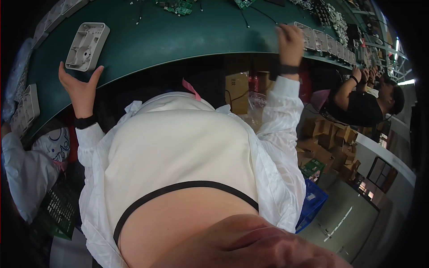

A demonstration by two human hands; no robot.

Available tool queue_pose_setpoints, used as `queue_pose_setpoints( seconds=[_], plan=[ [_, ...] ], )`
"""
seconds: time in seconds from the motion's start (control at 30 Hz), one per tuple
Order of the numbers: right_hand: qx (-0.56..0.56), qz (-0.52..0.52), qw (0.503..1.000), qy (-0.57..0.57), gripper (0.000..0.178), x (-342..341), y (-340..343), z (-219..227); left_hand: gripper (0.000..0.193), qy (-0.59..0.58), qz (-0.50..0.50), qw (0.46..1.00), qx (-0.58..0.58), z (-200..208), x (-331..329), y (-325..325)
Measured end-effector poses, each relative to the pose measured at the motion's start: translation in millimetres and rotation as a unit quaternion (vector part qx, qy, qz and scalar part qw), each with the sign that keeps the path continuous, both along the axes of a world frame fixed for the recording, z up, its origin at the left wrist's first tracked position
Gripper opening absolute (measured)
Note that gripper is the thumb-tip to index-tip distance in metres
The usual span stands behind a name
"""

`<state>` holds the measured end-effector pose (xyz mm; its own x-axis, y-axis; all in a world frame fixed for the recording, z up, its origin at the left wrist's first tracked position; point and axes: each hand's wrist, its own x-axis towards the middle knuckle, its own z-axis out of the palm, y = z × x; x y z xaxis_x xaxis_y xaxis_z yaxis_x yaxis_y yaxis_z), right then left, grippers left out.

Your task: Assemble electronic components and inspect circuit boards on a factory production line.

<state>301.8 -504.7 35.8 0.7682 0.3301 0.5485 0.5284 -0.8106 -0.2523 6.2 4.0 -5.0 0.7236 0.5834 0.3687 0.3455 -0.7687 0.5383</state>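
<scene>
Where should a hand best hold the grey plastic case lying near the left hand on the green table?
Probably by its two long side walls, from above. The grey plastic case lies flat, hollow side up, so its raised rim is free to pinch. The left hand is open just below its near short end, at the green table edge.

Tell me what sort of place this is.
Likely an electronics assembly line. A long green workbench carries white plastic housings and green circuit boards; another worker sits further along it, with stacked cardboard boxes below.
</scene>
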Motion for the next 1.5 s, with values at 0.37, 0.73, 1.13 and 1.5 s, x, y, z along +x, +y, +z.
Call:
queue_pose_setpoints(
  seconds=[0.37,0.73,1.13,1.5],
  plan=[
    [-0.119,-0.018,0.944,0.306,0.032,31,121,-19,0.112,-0.059,-0.002,0.996,-0.069,-5,10,21],
    [-0.15,-0.14,0.935,0.289,0.031,27,141,-11,0.111,-0.122,-0.089,0.979,-0.139,20,0,-18],
    [-0.295,-0.085,0.919,0.249,0.032,20,164,33,0.109,-0.093,-0.146,0.98,-0.095,48,-6,-28],
    [0.306,0.212,0.573,0.73,0.02,85,132,28,0.108,-0.068,-0.172,0.977,-0.104,58,-10,-25]
  ],
)
